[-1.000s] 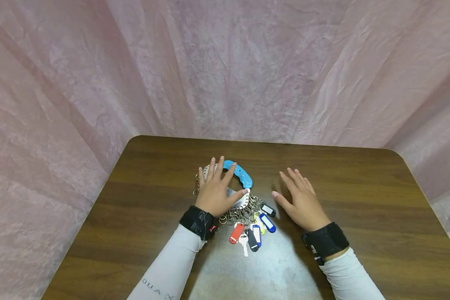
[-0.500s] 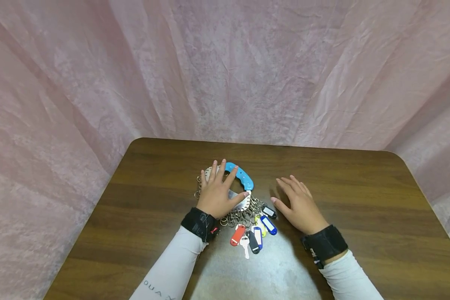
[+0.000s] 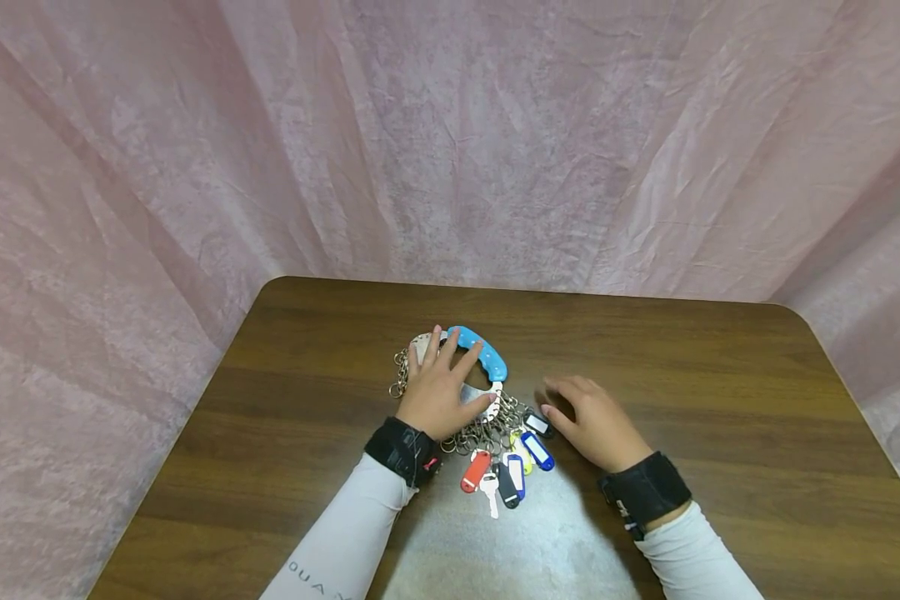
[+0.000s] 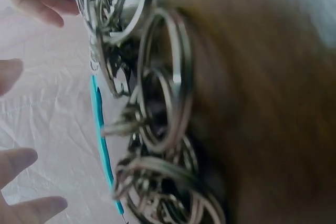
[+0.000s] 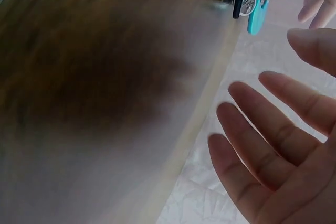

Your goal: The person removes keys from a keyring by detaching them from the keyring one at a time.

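While beneath left fingers (image 3: pixel 466 363), blue-handled key ring (image 3: pixel 497 414) near right fingers (image 3: pixel 570 388)

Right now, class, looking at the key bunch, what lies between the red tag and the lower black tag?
A key lies between the red tag and lower black tag, as the head view shows.

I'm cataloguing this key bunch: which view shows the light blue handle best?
The head view, since it shows the light blue handle from above, nearly whole, though the left hand covers part. The left wrist view has a thin edge-on strip beyond metal rings; the right wrist view, just a small piece near its top.
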Tool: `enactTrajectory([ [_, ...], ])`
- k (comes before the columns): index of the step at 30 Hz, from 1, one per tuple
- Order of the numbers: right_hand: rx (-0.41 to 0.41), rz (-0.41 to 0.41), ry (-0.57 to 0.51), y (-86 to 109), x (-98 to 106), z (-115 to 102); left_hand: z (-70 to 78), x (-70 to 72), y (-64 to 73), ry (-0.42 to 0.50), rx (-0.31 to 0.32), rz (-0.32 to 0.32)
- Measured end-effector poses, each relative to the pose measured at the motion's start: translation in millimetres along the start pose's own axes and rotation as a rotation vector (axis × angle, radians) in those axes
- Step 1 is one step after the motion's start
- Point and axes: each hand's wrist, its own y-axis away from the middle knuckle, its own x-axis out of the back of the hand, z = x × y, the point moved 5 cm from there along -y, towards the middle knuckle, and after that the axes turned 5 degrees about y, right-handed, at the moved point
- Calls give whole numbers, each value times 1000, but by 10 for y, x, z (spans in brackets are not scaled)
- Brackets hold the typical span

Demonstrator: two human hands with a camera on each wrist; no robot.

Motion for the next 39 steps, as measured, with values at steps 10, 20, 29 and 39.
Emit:
enactTrajectory([
  [10,61,-46,5,-5,-53,-77,69,-24,25,51,-98,-16],
  [20,120,-63,-18,-7,-79,-133,174,-63,18,146,-167,-107],
  [29,163,-74,-24,-16,-101,-172,326,-126,-5,90,-236,-176],
  [39,190,-50,-30,-24,-102,-194,512,-256,-45,20,-309,-207],
])
